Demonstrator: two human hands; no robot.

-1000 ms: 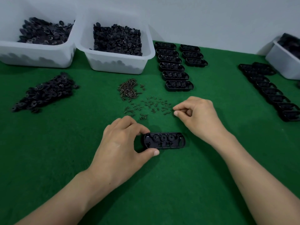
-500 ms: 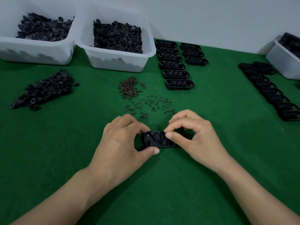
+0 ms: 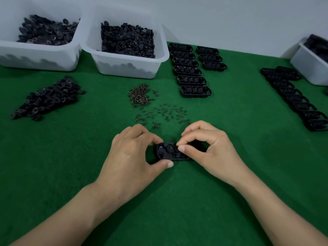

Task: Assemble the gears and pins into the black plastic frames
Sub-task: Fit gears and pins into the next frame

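L hand (image 3: 134,157) hasn't moved: thumb & forefinger clamped on the left end of the oblong black plastic frame (image 3: 166,153), which lies mid-surface on the green felt table (image 3: 53,174), toward its near edge. One round black gear (image 3: 169,148) is seated. R hand (image 3: 213,153) has come back from the scattered small dark pins (image 3: 165,113). Its tips are pinched together over the frame's middle, prob. on a pin too small to see. Insertion looks under way.

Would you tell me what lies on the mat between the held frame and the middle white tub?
In the head view, a loose scatter of small pins near the frame, then a denser heap closer to the tub.
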